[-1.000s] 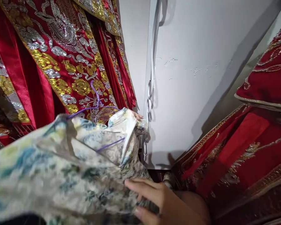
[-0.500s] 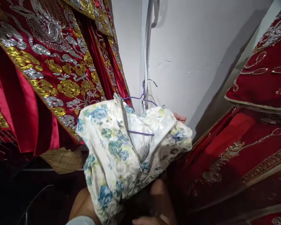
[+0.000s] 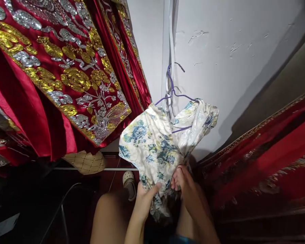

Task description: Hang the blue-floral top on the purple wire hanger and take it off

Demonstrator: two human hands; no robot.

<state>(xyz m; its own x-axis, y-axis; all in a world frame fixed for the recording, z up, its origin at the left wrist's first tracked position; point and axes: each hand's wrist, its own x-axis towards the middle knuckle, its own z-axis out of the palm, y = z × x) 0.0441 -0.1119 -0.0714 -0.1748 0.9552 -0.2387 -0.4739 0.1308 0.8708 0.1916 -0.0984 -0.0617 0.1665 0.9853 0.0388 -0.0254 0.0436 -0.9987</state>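
A white floral top [image 3: 152, 145] with blue roses and a crossed neckline hangs from a purple wire hanger [image 3: 172, 90]. Its shoulders rest on the hanger arms, and the hanger bar shows through the open neck. Lower down, my left hand [image 3: 145, 198] grips the left side of the cloth, thumb in front and the other fingers behind it. My right hand [image 3: 181, 178] is closed on the cloth at the right edge, its fingers curled. Below the hands the fabric is bunched and dark, so the hem is hard to make out.
Red garments with gold and silver sequins [image 3: 76, 79] hang close at left. More red embroidered cloth [image 3: 266, 162] is at right. Behind stands a white wall [image 3: 218, 40] with a vertical strip [image 3: 170, 37]. A clog [image 3: 129, 184] is on the dark floor.
Fingers that showed behind the top's right shoulder have left it, and both hands now hold the cloth lower down. The top hangs straighter and further right in view, with more of the hanger showing.
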